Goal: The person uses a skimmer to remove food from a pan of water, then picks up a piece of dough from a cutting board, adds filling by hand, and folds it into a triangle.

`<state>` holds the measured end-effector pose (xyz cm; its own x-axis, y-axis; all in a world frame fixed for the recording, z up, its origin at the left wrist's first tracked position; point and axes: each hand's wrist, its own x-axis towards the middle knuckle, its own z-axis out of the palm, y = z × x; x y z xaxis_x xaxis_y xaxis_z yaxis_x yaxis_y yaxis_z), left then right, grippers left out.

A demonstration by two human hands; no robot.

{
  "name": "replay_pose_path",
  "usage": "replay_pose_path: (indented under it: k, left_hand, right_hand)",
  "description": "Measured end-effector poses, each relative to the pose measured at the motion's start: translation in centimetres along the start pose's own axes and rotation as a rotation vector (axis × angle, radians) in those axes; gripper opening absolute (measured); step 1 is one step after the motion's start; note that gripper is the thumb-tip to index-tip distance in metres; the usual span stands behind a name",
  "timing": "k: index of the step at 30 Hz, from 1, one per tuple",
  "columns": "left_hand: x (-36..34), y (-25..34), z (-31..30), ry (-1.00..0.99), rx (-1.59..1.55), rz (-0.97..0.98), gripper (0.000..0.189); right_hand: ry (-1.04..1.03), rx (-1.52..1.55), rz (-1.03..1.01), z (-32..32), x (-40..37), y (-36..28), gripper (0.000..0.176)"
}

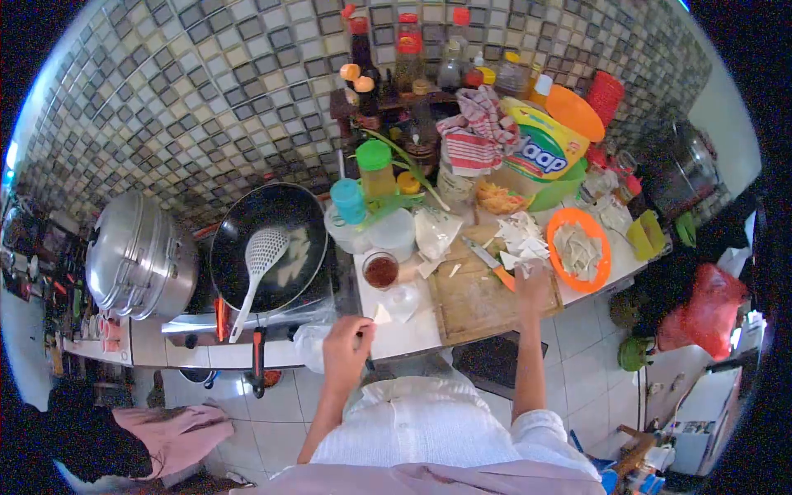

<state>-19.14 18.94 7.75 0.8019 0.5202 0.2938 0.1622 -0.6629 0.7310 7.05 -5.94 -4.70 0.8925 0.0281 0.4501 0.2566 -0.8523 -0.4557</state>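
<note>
Steamer: a steel steamer [140, 256] with its lid on stands at the left end of the table [412, 337].
Pan: a black pan [276, 216] sits just right of the steamer with pale strips in it. A white slotted spoon [261, 252] lies across it, handle pointing to the front edge.
Left hand: the left hand [346, 351] is at the front edge, right of the pan. Its fingertips pinch a small white triangle [382, 315], which hangs just over the bare table.
Glass: a glass of red sauce [380, 270] stands just behind the white triangle, near the left edge of the cutting board.
Cutting board: a wooden cutting board [474, 305] lies right of the glass and reaches to the front edge.
Knife: a knife [488, 262] with an orange handle lies slantwise on the cutting board, beside the right hand.
Right hand: the right hand [532, 285] rests palm down at the near side of a pile of white pieces [520, 238] at the back right corner of the cutting board. I cannot tell whether it grips any.
Plate: an orange plate [605, 247] just right of the pile holds more cut pieces.
Back edge: bottles [408, 49] and a striped cloth [474, 132] stand behind the cutting board.
</note>
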Motion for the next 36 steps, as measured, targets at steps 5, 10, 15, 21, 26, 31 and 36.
replay_pose_path:
  k: [5, 10, 15, 21, 26, 31, 36]
  left_hand:
    - [0.4, -3.2, -7.1, 0.184, 0.080, -0.092, 0.007]
    - [0.5, -7.1, -13.8, 0.381, 0.178, -0.160, 0.006]
    - [2.4, -10.8, -19.4, 0.437, 0.294, -0.125, 0.007]
    - [6.8, -16.3, -18.6, 0.224, 0.413, 0.054, 0.009]
    - [8.9, -18.9, -15.6, 0.056, 0.412, 0.214, 0.007]
    - [10.6, -21.5, -14.2, -0.026, 0.557, 0.340, 0.004]
    - [10.8, -23.0, -13.9, -0.071, 0.719, 0.356, 0.010]
  right_hand:
    - [-0.191, -0.022, -0.036, 0.2, 0.9, -0.5, 0.023]
    - [-0.021, 0.136, 0.050, -1.3, 1.8, -4.1, 0.013]
    - [0.007, 0.377, 0.059, -7.6, 1.7, -11.8, 0.015]
    - [-0.283, 0.926, -0.109, -9.2, -3.0, -25.0, 0.013]
    - [-0.624, 0.776, -0.369, -2.1, -6.5, -34.9, 0.014]
    - [-0.639, 0.616, -0.418, 6.4, -8.9, -39.1, 0.015]
    - [-0.672, 0.555, -0.434, 7.3, -9.3, -40.5, 0.017]
